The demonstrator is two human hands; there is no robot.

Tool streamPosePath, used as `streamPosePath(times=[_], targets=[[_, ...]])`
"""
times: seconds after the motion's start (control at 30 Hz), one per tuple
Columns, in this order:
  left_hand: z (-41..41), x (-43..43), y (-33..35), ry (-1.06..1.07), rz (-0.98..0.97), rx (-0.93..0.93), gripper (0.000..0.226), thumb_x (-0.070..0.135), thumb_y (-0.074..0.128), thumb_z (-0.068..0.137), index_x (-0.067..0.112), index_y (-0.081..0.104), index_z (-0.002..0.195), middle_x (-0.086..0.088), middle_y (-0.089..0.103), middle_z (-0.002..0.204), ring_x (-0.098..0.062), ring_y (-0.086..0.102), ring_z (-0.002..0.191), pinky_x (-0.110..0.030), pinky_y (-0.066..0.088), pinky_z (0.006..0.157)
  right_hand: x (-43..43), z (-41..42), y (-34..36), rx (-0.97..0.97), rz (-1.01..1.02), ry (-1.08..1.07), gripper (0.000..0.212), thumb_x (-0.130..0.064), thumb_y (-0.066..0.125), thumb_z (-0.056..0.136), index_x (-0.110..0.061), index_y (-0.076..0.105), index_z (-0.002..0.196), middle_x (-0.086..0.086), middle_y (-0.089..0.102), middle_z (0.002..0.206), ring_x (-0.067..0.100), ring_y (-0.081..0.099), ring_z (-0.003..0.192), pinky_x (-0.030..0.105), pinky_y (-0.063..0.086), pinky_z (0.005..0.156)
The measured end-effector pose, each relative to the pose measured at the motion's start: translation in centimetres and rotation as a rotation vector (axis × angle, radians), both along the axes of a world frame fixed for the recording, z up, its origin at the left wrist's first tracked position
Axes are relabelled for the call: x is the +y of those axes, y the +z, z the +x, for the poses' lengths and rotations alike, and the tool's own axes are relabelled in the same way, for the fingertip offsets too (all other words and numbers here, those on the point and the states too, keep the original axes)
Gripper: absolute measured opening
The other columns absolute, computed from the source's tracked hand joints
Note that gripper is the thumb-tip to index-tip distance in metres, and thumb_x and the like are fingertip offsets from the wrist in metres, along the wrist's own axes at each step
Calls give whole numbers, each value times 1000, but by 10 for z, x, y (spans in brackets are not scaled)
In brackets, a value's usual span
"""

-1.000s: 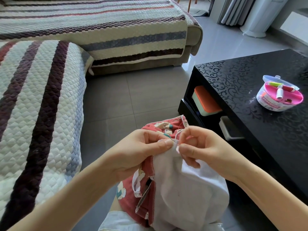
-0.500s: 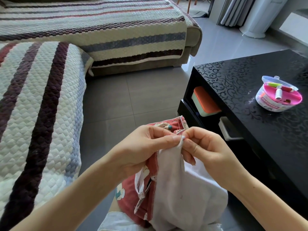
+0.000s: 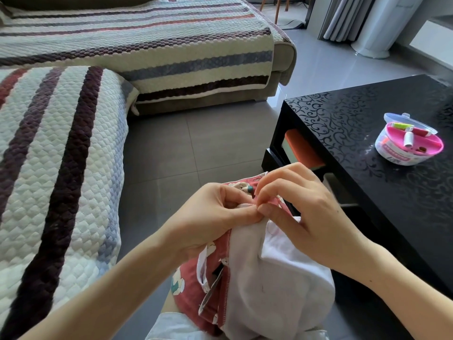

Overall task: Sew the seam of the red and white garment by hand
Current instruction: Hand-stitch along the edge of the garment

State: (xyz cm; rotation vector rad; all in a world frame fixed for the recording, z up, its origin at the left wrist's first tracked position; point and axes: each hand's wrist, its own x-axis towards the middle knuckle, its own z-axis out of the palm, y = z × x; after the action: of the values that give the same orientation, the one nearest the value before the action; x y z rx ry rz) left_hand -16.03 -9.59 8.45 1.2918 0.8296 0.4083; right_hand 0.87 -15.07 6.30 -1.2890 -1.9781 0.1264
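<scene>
The red and white garment (image 3: 264, 285) lies bunched on my lap, white lining up and red printed fabric showing at its left and top. My left hand (image 3: 215, 217) pinches the garment's top edge between thumb and forefinger. My right hand (image 3: 299, 212) meets it from the right, thumb and forefinger pinched together at the seam, the other fingers curled above. A thin pale thread loops on the white cloth just below my right thumb. The needle itself is too small to make out.
A round sewing kit (image 3: 411, 143) with a pink tray and thread spools sits on the black coffee table (image 3: 355, 143) to my right. An orange-lidded box (image 3: 301, 148) is on the table's lower shelf. A striped quilted sofa (image 3: 61, 155) runs along my left and ahead, grey tiled floor between.
My right hand has shifted up and left over the seam, its fingers now curled above the pinch point. My left hand keeps its pinch on the garment's edge.
</scene>
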Motion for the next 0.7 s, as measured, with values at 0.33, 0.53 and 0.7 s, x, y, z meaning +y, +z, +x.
streamPosePath(times=[0.33,0.53,0.7], targets=[[0,2,-16,20,148,257,14,10,74,80,9,73,66,4,60,57,-5,54,53,-15,43,49,-1,-5,6,368,-2,83,10,1,61,87,4,67,80,6,63,76,19,64,71,46,53,65],[-5,2,-27,-36,39,236,11,12,70,84,9,75,75,5,70,68,-6,63,66,-21,51,61,23,7,21,1092,-484,243,10,-19,58,88,-9,54,87,13,67,72,30,71,70,47,59,74],[-15,12,-17,-196,-139,110,13,1,63,86,6,74,84,-1,71,75,-5,65,69,-14,50,58,55,41,-15,1680,-1101,353,3,-12,63,83,-10,62,84,0,50,54,7,51,43,19,46,41]])
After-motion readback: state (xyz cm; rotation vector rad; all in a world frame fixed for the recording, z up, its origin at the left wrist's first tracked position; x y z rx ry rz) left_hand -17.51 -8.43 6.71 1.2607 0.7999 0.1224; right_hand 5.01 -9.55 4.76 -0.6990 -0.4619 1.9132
